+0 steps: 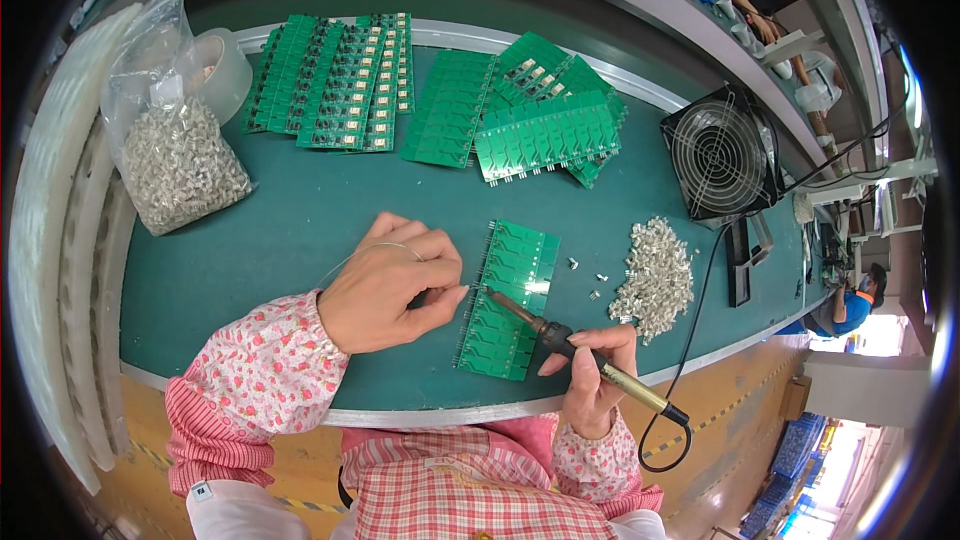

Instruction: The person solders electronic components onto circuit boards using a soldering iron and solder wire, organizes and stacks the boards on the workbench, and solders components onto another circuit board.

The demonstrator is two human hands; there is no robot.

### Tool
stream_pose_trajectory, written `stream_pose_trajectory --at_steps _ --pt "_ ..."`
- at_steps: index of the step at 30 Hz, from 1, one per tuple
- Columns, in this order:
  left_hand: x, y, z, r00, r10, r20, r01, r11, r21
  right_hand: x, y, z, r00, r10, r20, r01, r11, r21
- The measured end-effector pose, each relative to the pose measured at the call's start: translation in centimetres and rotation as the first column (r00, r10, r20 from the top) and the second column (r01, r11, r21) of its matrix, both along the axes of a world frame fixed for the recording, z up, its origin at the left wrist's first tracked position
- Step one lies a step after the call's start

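A green circuit board panel with pins along its left edge lies on the mat before me. My left hand is closed beside that edge, gripping thin solder wire, its fingertips near the pins. My right hand grips a soldering iron with a dark-and-brass handle; its tip rests at the board's left edge by my left fingertips. To the right are a few loose white connectors and a pile of small white connectors.
A bag of small parts and tape roll stand left. Stacked boards and more panels lie behind. A fan, black stand and cord are right. Co-workers work beyond.
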State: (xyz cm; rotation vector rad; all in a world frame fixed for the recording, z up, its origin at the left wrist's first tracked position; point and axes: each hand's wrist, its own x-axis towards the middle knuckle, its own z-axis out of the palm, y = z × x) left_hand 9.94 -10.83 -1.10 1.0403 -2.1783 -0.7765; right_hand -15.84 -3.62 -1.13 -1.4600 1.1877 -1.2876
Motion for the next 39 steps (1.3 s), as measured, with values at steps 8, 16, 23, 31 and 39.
stream_pose_trajectory --at_steps 8,16,23,31,39 --pt "0.05 0.13 -0.02 1.000 0.007 0.003 -0.007 1.000 -0.028 0.06 -0.07 0.17 0.999 0.017 -0.031 -0.018 1.000 -0.008" --pt "0.07 0.08 -0.03 1.000 0.007 -0.008 -0.007 1.000 -0.014 0.07 0.04 -0.03 1.000 -0.010 -0.001 0.010 1.000 -0.029" --pt "-0.25 0.02 -0.10 1.000 0.014 -0.007 -0.014 0.999 -0.037 0.16 -0.28 0.11 0.999 -0.011 0.033 0.010 1.000 0.013" --pt "-0.33 0.02 -0.12 1.000 0.019 -0.003 -0.020 0.998 -0.052 0.48 -0.58 0.71 0.998 0.010 -0.063 -0.007 0.999 0.043" --pt "-0.34 0.03 -0.09 1.000 0.020 0.009 -0.019 0.998 -0.067 0.33 -0.58 0.68 0.997 0.016 -0.078 -0.013 0.999 0.044"
